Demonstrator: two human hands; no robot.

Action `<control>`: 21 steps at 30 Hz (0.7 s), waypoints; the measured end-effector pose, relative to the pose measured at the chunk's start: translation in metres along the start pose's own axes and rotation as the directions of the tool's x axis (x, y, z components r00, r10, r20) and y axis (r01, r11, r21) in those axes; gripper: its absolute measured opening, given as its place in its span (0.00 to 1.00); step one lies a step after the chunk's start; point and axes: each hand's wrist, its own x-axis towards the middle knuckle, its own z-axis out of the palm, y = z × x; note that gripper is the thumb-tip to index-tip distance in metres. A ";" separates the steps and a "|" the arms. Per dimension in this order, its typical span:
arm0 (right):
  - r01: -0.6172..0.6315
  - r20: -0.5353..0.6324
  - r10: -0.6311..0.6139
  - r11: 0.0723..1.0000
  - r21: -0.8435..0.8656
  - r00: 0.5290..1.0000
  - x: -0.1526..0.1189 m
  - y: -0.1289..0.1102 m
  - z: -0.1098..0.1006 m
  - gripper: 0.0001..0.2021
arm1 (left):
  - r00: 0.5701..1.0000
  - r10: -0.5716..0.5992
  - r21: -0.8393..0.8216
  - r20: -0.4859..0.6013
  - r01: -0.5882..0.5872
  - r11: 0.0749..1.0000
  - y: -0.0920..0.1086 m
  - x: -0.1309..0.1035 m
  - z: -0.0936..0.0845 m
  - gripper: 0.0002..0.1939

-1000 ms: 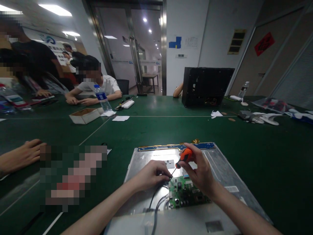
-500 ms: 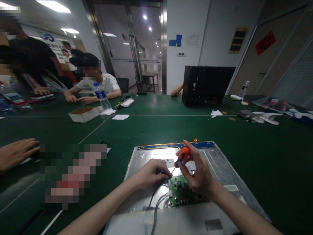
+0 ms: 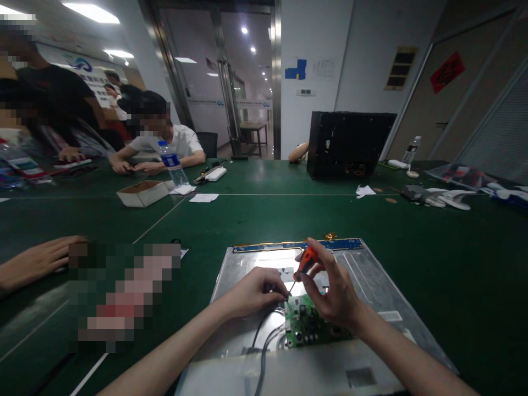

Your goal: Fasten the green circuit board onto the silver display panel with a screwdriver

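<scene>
My right hand (image 3: 336, 286) grips a screwdriver (image 3: 307, 259) with an orange and black handle, tilted, its thin shaft reaching down to the upper left corner of a green circuit board (image 3: 309, 324). At that same corner, the fingers of my left hand (image 3: 262, 291) are pinched together close to the screwdriver tip; what they hold, if anything, is too small to make out. The board lies on a silver metal panel (image 3: 239, 269) with a blue strip board (image 3: 297, 246) along its far edge. A dark cable (image 3: 264, 357) runs from beside the board toward me.
Another person's hand (image 3: 45, 258) rests on the green table (image 3: 247, 220) at left, near a blurred-out item. Farther back are a white box (image 3: 142, 195), a water bottle (image 3: 171, 165), a person in a white shirt and a large black casing (image 3: 350, 146).
My right hand has turned the screwdriver handle slightly, its tip staying at the board corner. My left hand keeps its place. The other person's hand at left has slid a little to the right.
</scene>
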 end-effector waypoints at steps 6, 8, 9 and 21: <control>0.061 -0.047 -0.062 0.998 -0.021 0.997 0.000 0.002 0.002 0.35 | 1.000 0.002 -0.006 0.003 -0.002 1.000 -0.001 0.000 0.000 0.06; 0.101 -0.083 -0.103 0.995 -0.025 0.991 0.000 0.003 0.004 0.34 | 1.000 0.004 0.003 0.000 -0.004 1.000 -0.001 0.000 0.000 0.06; 0.114 -0.095 -0.117 0.993 -0.032 0.989 -0.001 0.004 0.004 0.34 | 1.000 0.006 0.006 -0.001 -0.006 1.000 -0.001 0.000 0.000 0.06; 0.134 -0.036 -0.133 0.991 0.010 0.990 -0.003 0.006 0.005 0.33 | 1.000 -0.008 0.003 -0.006 0.008 1.000 -0.001 0.000 0.000 0.06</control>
